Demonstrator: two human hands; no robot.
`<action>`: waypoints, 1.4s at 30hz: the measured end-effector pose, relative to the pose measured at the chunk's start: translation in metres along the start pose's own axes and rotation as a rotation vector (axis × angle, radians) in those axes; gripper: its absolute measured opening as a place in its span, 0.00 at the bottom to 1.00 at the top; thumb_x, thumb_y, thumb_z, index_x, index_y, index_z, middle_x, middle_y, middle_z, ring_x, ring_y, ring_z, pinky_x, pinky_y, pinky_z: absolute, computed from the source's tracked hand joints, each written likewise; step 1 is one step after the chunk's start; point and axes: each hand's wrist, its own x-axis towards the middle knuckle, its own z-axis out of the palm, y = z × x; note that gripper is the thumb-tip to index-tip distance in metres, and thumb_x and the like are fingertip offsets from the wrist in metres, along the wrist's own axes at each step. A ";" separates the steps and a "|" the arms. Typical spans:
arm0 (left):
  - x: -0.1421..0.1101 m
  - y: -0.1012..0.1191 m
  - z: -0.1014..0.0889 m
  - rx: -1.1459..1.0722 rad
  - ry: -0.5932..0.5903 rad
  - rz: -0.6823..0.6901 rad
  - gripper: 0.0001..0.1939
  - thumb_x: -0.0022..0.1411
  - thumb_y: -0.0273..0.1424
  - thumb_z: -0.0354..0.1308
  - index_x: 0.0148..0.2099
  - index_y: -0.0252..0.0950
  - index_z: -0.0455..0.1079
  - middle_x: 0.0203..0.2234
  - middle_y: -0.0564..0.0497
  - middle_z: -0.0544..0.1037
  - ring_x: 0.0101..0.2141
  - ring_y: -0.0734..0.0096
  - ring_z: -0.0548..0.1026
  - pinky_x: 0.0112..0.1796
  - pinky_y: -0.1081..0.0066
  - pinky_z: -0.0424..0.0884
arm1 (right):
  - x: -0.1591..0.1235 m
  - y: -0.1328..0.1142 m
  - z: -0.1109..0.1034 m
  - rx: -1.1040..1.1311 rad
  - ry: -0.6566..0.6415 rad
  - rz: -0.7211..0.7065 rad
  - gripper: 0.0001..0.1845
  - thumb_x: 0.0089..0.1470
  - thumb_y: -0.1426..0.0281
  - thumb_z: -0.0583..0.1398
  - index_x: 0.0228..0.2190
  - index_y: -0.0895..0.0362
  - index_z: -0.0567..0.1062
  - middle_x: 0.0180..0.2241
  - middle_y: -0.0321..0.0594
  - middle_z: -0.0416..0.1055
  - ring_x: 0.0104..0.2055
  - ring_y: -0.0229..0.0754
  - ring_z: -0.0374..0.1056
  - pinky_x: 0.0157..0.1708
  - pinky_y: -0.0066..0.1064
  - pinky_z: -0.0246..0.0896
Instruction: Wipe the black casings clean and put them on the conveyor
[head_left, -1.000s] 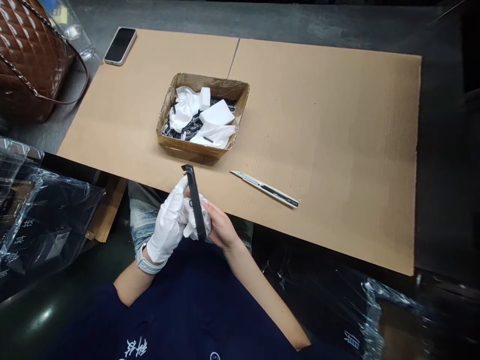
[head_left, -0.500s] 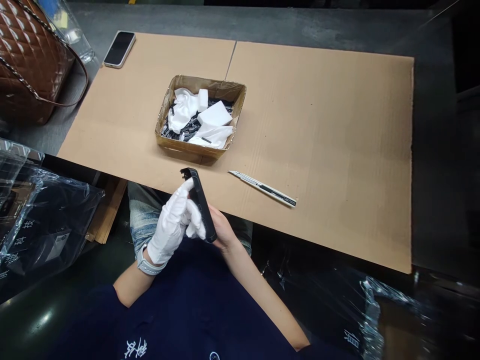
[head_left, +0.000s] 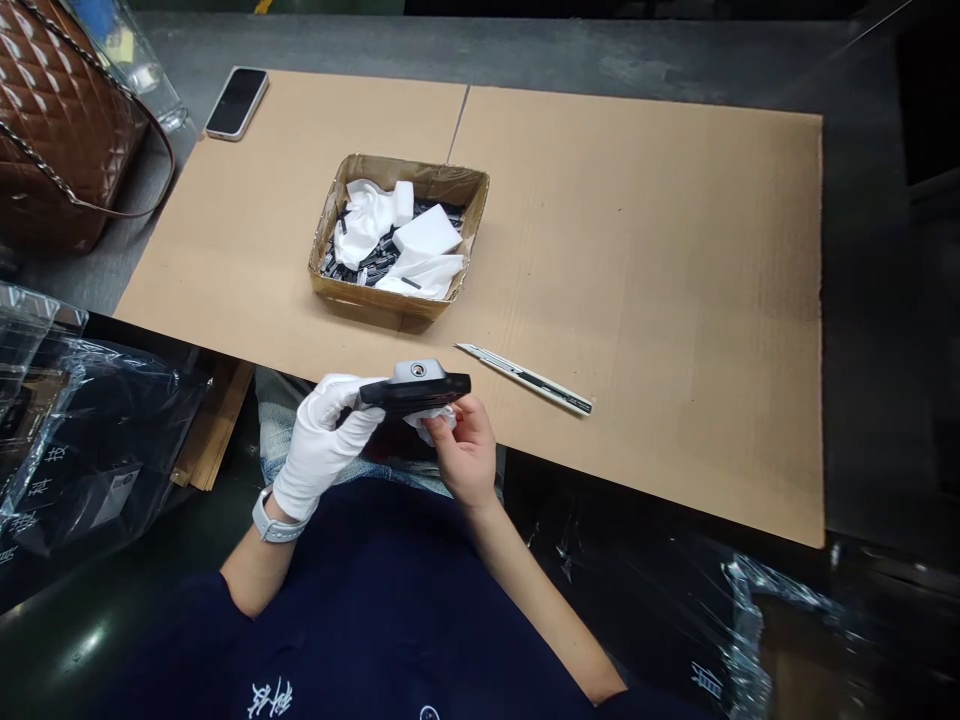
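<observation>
My left hand point(head_left: 324, 444), in a white glove, grips the left end of a flat black phone case point(head_left: 412, 393). The case lies roughly level, with a grey plate and a round camera-like opening point(head_left: 418, 371) along its far edge. My bare right hand point(head_left: 466, 450) is under its right part and pinches a crumpled white cloth point(head_left: 429, 423) against the underside. Beyond the hands, a low cardboard box point(head_left: 397, 240) holds white cloths, white foam blocks and several small black pieces.
A utility knife point(head_left: 525, 379) lies on the cardboard sheet point(head_left: 637, 250) right of my hands. A smartphone point(head_left: 237, 104) lies at the sheet's far left corner, near a quilted brown handbag point(head_left: 60, 120). Clear plastic bags point(head_left: 97, 450) lie low on the left and right.
The black case has turned from nearly upright to almost level, showing its grey plate. My right hand has risen and moved right, with the white cloth now showing under the case.
</observation>
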 end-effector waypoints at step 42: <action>-0.008 -0.015 -0.003 0.139 -0.011 -0.075 0.11 0.60 0.40 0.57 0.35 0.38 0.72 0.26 0.54 0.77 0.27 0.73 0.73 0.32 0.73 0.69 | 0.019 -0.058 0.003 0.140 -0.315 0.323 0.23 0.49 0.53 0.63 0.46 0.45 0.74 0.42 0.37 0.75 0.46 0.45 0.70 0.51 0.39 0.62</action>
